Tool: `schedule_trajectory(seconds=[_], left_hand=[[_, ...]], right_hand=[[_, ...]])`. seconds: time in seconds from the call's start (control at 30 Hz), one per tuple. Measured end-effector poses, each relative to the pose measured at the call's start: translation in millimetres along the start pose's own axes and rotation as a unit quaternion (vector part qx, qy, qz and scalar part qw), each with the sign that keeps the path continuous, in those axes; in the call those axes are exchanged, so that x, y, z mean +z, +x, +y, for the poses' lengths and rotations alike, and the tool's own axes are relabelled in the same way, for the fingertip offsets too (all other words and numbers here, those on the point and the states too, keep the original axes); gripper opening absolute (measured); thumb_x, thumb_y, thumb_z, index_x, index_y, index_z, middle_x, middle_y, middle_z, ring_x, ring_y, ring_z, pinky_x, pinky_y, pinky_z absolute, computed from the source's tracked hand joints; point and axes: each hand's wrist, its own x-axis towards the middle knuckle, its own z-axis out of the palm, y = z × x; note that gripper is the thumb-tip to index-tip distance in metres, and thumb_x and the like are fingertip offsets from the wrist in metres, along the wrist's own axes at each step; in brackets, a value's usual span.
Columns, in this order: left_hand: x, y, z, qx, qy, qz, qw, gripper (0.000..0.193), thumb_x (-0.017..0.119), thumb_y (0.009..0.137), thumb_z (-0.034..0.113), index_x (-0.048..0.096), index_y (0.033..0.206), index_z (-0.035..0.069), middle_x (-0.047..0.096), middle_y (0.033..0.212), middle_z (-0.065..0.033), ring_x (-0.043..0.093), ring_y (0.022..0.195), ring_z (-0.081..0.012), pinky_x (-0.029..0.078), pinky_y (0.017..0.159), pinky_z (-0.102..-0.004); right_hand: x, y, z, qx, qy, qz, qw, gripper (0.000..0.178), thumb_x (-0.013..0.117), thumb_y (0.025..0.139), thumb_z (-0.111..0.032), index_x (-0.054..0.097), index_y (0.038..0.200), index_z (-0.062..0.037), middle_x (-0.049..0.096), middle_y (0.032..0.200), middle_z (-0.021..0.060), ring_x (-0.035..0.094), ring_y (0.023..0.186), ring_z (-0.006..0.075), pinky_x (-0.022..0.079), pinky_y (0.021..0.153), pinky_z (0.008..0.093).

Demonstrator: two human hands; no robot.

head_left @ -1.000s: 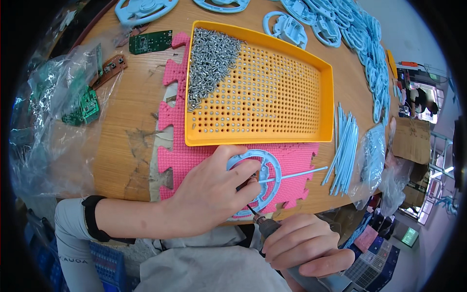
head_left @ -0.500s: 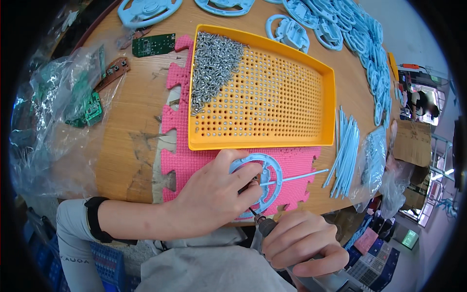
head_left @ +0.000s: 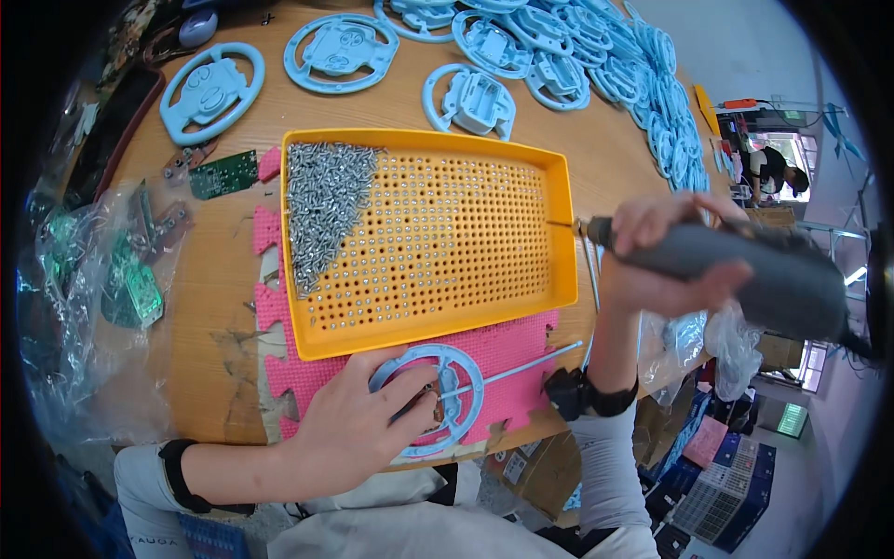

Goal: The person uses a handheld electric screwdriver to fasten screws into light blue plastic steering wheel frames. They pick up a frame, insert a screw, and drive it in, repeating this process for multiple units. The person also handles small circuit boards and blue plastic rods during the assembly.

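My left hand [head_left: 340, 433] holds a light blue toy steering wheel [head_left: 477, 396] down on a pink foam mat [head_left: 512, 351]. Its fingers curl inside the ring, around a small brownish part [head_left: 438, 410] that they partly hide. A thin blue rod [head_left: 535, 363] sticks out rightward from the wheel. Raised at the right, my right hand [head_left: 633, 279] grips a dark electric screwdriver [head_left: 759, 279]. The screwdriver's bit points left, over the right rim of a yellow tray [head_left: 433, 345]. Loose silver screws [head_left: 326, 210] heap in the tray's left end, and others stand in its holes.
Blue wheel shells [head_left: 343, 54] lie along the table's far side, piled up at the far right. Green circuit boards [head_left: 223, 175] and clear plastic bags [head_left: 102, 345] lie at the left. Bagged blue parts [head_left: 684, 340] are at the right. Another person [head_left: 778, 172] is far back.
My right hand has lifted the screwdriver from the steering wheel up and right, to the tray's right edge. My left hand stays on the wheel. The whole view has shifted.
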Motion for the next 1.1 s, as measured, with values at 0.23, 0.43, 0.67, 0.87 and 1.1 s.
schedule_trajectory(seconds=[0.23, 0.43, 0.67, 0.87, 1.1], left_hand=[[-4.7, -2.0, -3.0, -0.003, -0.009, -0.003, 1.0, 0.025, 0.066, 0.072, 0.014, 0.064, 0.094, 0.003, 0.056, 0.113, -0.0071, 0.048, 0.102, -0.0346, 0.05, 0.081, -0.0379], [-2.5, -1.2, -2.8, -0.001, 0.001, 0.003, 1.0, 0.024, 0.068, 0.073, 0.016, 0.065, 0.093, 0.003, 0.056, 0.113, -0.006, 0.048, 0.102, -0.0341, 0.05, 0.08, -0.037], [-1.9, -1.3, -2.7, -0.002, 0.009, 0.006, 1.0, 0.024, 0.07, 0.072, 0.017, 0.065, 0.092, 0.004, 0.055, 0.112, -0.0062, 0.048, 0.102, -0.0344, 0.049, 0.08, -0.0374], [-2.8, 0.9, -3.7, 0.016, -0.016, 0.016, 1.0, 0.026, 0.067, 0.072, 0.012, 0.063, 0.095, 0.001, 0.055, 0.111, -0.0087, 0.049, 0.103, -0.0357, 0.048, 0.083, -0.0395], [-4.3, -4.1, -4.6, 0.012, -0.003, 0.02, 1.0, 0.026, 0.065, 0.071, 0.011, 0.061, 0.094, 0.001, 0.053, 0.111, -0.0088, 0.049, 0.102, -0.0354, 0.048, 0.084, -0.0388]], right_hand=[[-3.1, 10.3, 35.4, 0.044, -0.154, 0.049, 0.986, 0.063, 0.041, 0.085, -0.069, 0.045, 0.104, -0.0086, 0.045, 0.054, 0.004, 0.043, 0.042, 0.014, 0.034, 0.043, 0.0273], [-1.1, 5.9, 38.7, 0.063, -0.167, 0.057, 0.982, 0.064, 0.041, 0.084, -0.07, 0.045, 0.103, -0.0083, 0.046, 0.055, 0.0039, 0.044, 0.043, 0.0137, 0.035, 0.045, 0.0281], [2.5, 1.3, 41.7, 0.062, -0.191, 0.05, 0.978, 0.064, 0.042, 0.084, -0.069, 0.046, 0.102, -0.0084, 0.046, 0.057, 0.0043, 0.044, 0.044, 0.0136, 0.035, 0.046, 0.0277], [0.0, 6.0, 31.7, 0.027, -0.11, 0.053, 0.992, 0.064, 0.046, 0.084, -0.068, 0.046, 0.104, -0.0065, 0.048, 0.058, 0.0055, 0.045, 0.044, 0.0145, 0.037, 0.044, 0.0267], [27.4, -27.0, -59.2, 0.03, 0.07, -0.128, 0.989, 0.06, 0.055, 0.087, -0.057, 0.04, 0.116, -0.0073, 0.053, 0.063, 0.0071, 0.053, 0.049, 0.0172, 0.045, 0.044, 0.0303]])
